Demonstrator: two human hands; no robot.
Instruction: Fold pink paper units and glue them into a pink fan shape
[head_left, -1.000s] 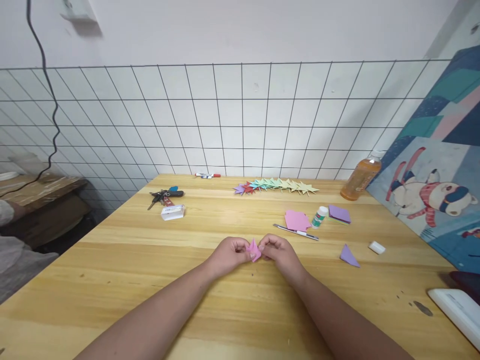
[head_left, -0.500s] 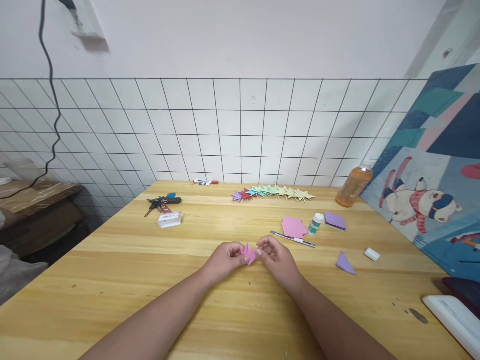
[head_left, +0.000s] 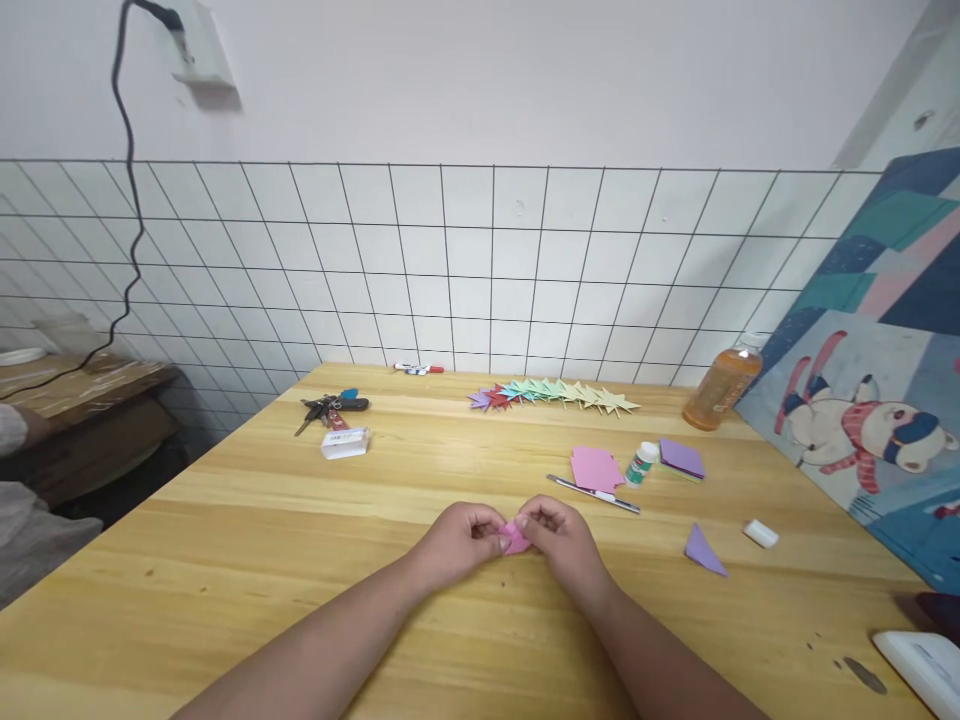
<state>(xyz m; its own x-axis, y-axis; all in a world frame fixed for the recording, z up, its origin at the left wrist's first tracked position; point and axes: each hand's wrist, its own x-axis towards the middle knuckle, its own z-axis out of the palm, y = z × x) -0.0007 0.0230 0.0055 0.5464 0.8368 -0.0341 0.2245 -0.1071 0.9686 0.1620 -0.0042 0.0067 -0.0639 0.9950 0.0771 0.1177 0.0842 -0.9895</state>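
A small folded piece of pink paper (head_left: 515,538) is pinched between my two hands, just above the wooden table. My left hand (head_left: 463,543) grips its left side with thumb and fingers. On the other side, my right hand (head_left: 561,545) holds the right edge, its thumb pressed on the paper. The fingers hide part of the folds. Beyond my right hand lie a stack of pink paper squares (head_left: 595,469) and a slim craft knife or pen-like tool (head_left: 594,494). A folded purple paper triangle (head_left: 703,551) rests farther right.
A row of folded paper stars (head_left: 555,393) lies near the wall. To the right stand a glue stick (head_left: 641,465) and a bottle (head_left: 724,385), with purple squares (head_left: 682,458) and an eraser (head_left: 761,533). Keys (head_left: 334,406) and a small box (head_left: 345,442) lie left.
My right hand has closed in on the pink paper, and the hands are nearer together. The paper's pointed tip no longer shows. The view has shifted slightly.
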